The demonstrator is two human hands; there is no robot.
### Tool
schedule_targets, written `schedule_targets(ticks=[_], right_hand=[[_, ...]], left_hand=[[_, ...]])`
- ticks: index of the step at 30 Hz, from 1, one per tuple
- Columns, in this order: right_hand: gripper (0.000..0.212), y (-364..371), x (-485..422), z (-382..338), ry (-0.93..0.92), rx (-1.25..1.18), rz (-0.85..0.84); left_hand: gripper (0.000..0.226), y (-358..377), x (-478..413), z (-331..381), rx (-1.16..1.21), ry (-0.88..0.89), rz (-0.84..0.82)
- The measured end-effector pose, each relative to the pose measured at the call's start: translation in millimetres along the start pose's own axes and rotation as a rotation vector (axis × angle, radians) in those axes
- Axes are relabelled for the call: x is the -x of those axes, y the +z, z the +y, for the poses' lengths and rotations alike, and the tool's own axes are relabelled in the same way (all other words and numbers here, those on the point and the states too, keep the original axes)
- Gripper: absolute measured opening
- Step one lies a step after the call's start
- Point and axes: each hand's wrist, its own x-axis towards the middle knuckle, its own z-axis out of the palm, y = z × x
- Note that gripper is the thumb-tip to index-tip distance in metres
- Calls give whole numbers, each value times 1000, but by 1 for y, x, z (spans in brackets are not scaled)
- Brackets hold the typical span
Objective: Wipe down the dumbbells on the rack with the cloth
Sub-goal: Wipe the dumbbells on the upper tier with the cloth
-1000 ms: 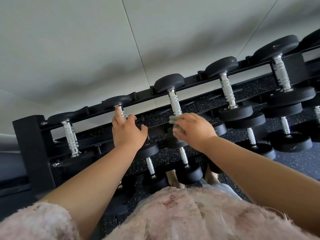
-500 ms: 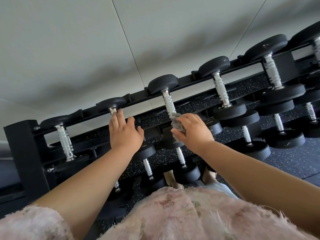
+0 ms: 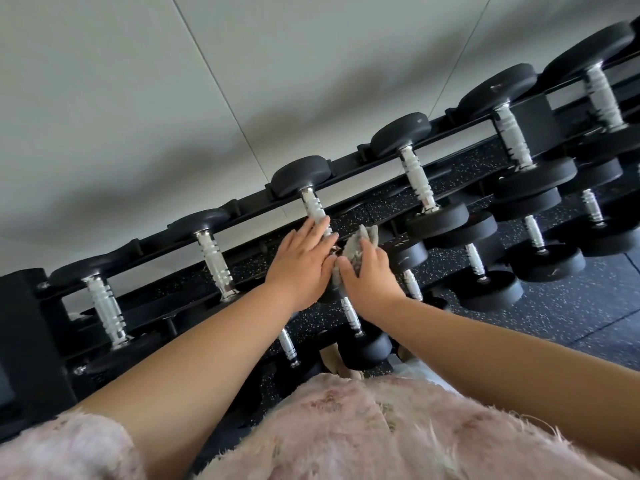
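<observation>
A black rack (image 3: 349,206) holds rows of black dumbbells with ribbed chrome handles. My left hand (image 3: 301,268) lies flat, fingers together, on the handle of the third top-row dumbbell (image 3: 300,174) from the left. Right beside it, my right hand (image 3: 369,277) clutches a crumpled grey cloth (image 3: 356,249) against that dumbbell's near end, which both hands hide. To the left sit two smaller dumbbells (image 3: 214,258) with bare handles.
Bigger dumbbells (image 3: 415,174) fill the top row to the right, with more on the lower tiers (image 3: 485,289). The rack's black end post (image 3: 27,341) stands at the left. A grey wall is behind, speckled black rubber floor (image 3: 571,313) below. My pink fuzzy top fills the bottom.
My left hand has left the second dumbbell's handle and moved right onto the third one, beside my right hand. The cloth has shifted to the near end of that dumbbell.
</observation>
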Motion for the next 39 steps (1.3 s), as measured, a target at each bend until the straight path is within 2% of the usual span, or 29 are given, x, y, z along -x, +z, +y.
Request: schedule_targets(ticks=[3, 6, 8, 11, 14, 16, 18, 20, 22, 24, 26, 28, 31, 36, 39], right_hand=[[65, -5, -6, 10, -30, 97, 21], [46, -21, -28, 11, 26, 80, 73], [42, -28, -39, 12, 105, 45, 129], [51, -20, -35, 11, 143, 28, 78], [69, 0, -15, 10, 134, -47, -18], [72, 2, -10, 13, 94, -26, -8], [59, -9, -17, 15, 89, 40, -18], [36, -25, -31, 20, 114, 102, -26], [28, -44, -41, 25, 133, 124, 21], [23, -67, -41, 27, 79, 95, 87], [21, -91, -35, 25, -57, 130, 178], [21, -114, -31, 30, -207, 249, 287], [32, -145, -36, 41, -310, 489, 401], [49, -157, -56, 55, -412, 795, 369], [59, -160, -68, 60, -435, 840, 346]], left_hand=[[66, 7, -8, 5, -10, 28, -42], [68, 8, -8, 5, 13, 37, -48], [66, 7, -7, 5, 32, 35, -45], [66, 6, -7, 6, 70, 28, -49], [66, 6, -6, 3, 102, 23, -52], [67, 8, -4, 1, 102, 28, -24], [73, 9, -4, 1, 96, 31, -12], [77, 10, -6, 4, 98, 25, -18], [78, 11, -7, 7, 90, 13, 0], [77, 10, -8, 12, 68, -16, 16], [75, 7, -12, 22, 45, -79, -12], [71, 2, -20, 37, 34, -173, -49], [65, -2, -39, 58, 99, -320, -46], [58, -1, -69, 82, 120, -523, -31], [52, 2, -70, 85, 113, -555, -4]])
